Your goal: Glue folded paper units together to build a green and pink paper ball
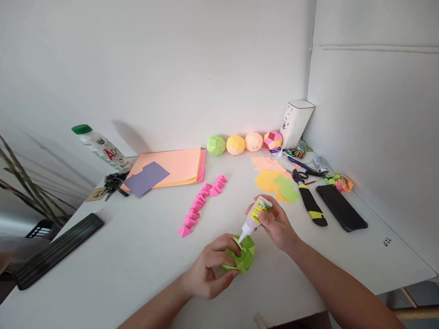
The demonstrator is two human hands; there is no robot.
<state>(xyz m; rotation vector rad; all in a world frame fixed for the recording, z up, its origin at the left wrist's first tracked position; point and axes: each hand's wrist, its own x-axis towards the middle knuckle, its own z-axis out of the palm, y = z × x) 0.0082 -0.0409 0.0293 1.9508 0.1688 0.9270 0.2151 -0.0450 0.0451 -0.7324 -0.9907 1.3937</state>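
Observation:
My left hand (214,265) is closed on a partly open green folded-paper shape (246,259), with fingers at its rim and inside it. My right hand (276,224) grips a small white glue bottle (256,214) with a yellow-green label, tilted so the nozzle points down. The nozzle tip meets the green paper near the left fingertips; whether glue is coming out cannot be made out. Just beyond my hands, a slanting row of small pink folded-paper pieces (194,206) lies on the white table (137,242).
Several finished paper balls (235,145) line the wall. Coloured paper sheets (171,167) and a tilted bottle (103,148) are at the back left. Paper cutouts (270,180), a utility knife (312,203), scissors (299,175) and a black phone (341,208) lie to the right.

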